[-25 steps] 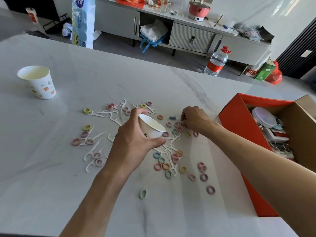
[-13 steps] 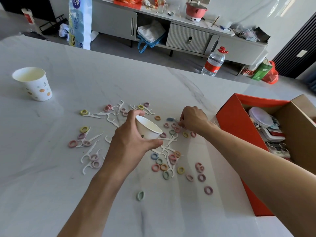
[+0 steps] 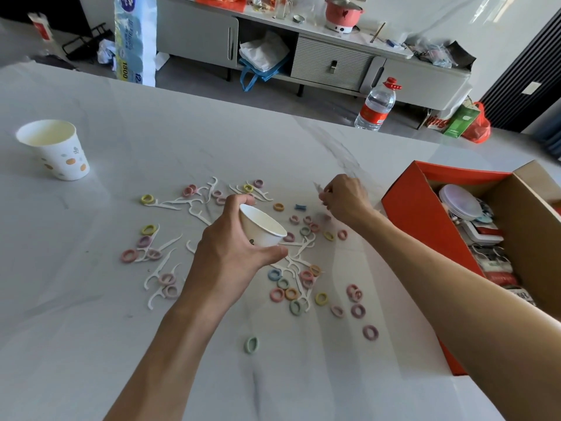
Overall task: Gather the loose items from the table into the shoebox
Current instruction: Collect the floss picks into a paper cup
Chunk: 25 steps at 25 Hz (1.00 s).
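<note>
Grey-white marbled table (image 3: 273, 141): the largest item, and everything below sits on it.

Orange shoebox (image 3: 425, 226): at the table's right edge, open and already part-filled with flat packets and a round white lid.

Spotted paper cup (image 3: 57, 153): upright at far left, well apart from the scatter.

Left hand (image 3: 230, 253): fingers and thumb wrapped round a small paper cup (image 3: 261, 226), held tilted above the scatter with its mouth toward the other hand.

Right hand (image 3: 346, 199): lifted off the table, fingers curled, pinching what looks like one white pick (image 3: 318, 189); it is blurred, so this is not certain.

Hair ties (image 3: 370, 332): several dozen pastel loops, loose across mid-table.

Floss picks (image 3: 165, 205): white, scattered among the ties.

Step in hand, as I judge it: collecting small pieces into the held cup, well short of done. The next move calls for bringing the pinched piece over the cup's mouth and letting go cleanly.
</note>
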Available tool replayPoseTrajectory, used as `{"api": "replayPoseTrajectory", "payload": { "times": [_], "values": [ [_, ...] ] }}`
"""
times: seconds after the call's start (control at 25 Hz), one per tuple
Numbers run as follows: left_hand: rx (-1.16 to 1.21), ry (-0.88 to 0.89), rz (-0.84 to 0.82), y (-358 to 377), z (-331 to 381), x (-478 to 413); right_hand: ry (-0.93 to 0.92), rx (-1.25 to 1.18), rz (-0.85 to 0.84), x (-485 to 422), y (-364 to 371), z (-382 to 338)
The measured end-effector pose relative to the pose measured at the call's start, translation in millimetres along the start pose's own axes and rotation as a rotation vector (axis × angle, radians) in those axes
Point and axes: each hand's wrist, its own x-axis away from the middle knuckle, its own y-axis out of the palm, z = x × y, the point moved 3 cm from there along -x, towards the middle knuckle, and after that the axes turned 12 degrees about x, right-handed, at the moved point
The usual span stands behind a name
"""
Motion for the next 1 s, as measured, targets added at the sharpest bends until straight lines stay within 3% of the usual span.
{"api": "replayPoseTrajectory", "payload": {
  "times": [0.16, 0.28, 0.44, 0.6, 0.76, 1.0],
  "values": [
    [0.000, 0.032, -0.056, 4, 1, 3, 0.025, -0.576, 0.218, 49, -39, -5],
    [-0.026, 0.092, -0.114, 11, 6, 6, -0.034, -0.873, 0.128, 113, -47, -3],
    [-0.094, 0.153, -0.189, 22, 6, 12, -0.207, -0.638, -0.034, 150, -53, -5],
    [-0.115, 0.184, -0.234, 23, 11, 14, -0.337, -0.382, -0.087, 155, -58, -11],
    [-0.118, 0.192, -0.324, 37, 14, 18, -0.367, -0.363, -0.087, 158, -42, -16],
    [-0.136, 0.203, -0.319, 36, 15, 18, -0.312, -0.387, -0.067, 154, -35, -16]
  ]
}}
